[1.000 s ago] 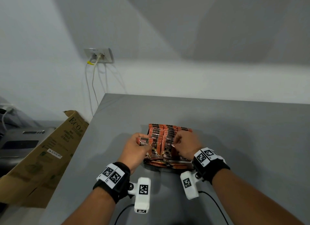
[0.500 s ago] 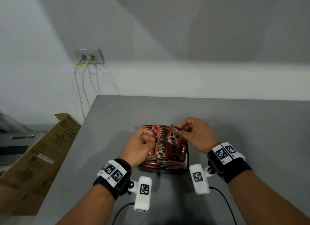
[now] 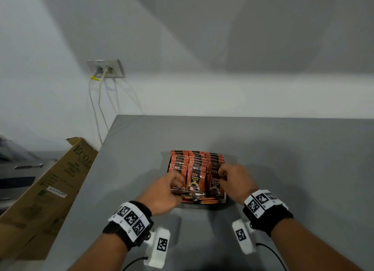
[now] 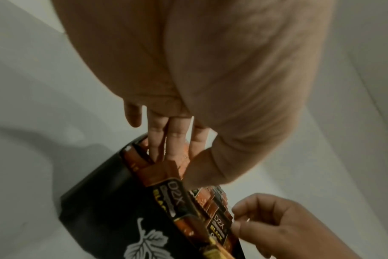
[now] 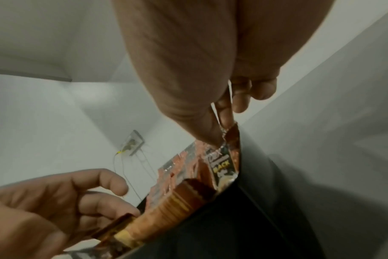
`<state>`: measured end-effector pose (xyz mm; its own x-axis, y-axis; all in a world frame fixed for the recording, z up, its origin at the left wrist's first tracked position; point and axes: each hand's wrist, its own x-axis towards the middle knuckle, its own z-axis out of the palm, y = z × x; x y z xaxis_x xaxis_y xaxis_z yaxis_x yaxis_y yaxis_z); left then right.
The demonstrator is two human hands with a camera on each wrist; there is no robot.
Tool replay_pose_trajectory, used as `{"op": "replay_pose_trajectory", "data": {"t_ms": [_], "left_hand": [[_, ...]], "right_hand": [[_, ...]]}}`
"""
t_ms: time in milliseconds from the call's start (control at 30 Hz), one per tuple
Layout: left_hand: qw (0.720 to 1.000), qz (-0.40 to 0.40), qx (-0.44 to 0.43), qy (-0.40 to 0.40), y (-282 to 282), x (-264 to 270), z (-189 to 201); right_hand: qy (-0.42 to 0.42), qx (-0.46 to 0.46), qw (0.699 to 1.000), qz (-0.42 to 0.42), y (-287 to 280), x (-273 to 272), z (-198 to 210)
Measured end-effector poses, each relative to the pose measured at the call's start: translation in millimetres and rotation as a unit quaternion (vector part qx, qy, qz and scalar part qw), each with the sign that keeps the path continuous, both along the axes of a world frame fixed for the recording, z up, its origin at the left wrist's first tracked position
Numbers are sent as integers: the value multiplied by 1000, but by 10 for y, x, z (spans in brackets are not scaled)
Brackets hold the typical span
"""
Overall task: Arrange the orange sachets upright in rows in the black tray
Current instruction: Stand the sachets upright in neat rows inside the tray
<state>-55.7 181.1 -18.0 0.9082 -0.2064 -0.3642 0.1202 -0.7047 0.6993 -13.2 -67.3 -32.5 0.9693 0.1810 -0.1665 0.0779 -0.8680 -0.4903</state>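
Head view — sachets (image 3: 196, 179) labelled "D2X BLACK"

The sachets (image 3: 196, 179) are orange with black panels and yellow lettering, the tray (image 4: 104, 206) is black with a white leaf print, the bench (image 3: 283, 159) is plain grey.

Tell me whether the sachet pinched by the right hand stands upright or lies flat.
Upright. The sachet stands in the black tray with its printed face showing, the right hand pinching its top edge.

White walls (image 3: 202, 48), grey table (image 3: 283, 159), wall socket (image 3: 105, 68), cardboard box (image 3: 50, 189)
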Motion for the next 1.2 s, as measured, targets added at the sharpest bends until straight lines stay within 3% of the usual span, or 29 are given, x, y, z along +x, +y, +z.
{"op": "replay_pose_trajectory", "data": {"t_ms": [67, 133, 200, 300, 667, 800, 933, 1200], "left_hand": [[999, -25, 18, -13, -18, -16, -25], [999, -37, 26, -26, -35, -17, -54], [999, -38, 26, -28, -44, -15, -81], [999, -31, 21, -36, -40, -6, -123], [997, -30, 18, -69, -6, -58, -189], [998, -37, 15, -56, 3, -63, -191], [996, -54, 36, -64, -40, -45, -172], [998, -38, 9, -46, -31, -37, -157]], "right_hand": [[-24, 29, 999, 18, -5, -64, 64], [12, 60, 995, 85, 32, -157, 137], [58, 45, 984, 164, 105, -238, 144], [69, -9, 978, 194, 146, -259, 44], [9, -34, 984, 176, 188, -294, -1], [-29, 12, 986, 162, 75, -369, 166], [-3, 103, 990, 99, -60, -375, 278], [49, 290, 956, -13, -99, -380, 220]]}}
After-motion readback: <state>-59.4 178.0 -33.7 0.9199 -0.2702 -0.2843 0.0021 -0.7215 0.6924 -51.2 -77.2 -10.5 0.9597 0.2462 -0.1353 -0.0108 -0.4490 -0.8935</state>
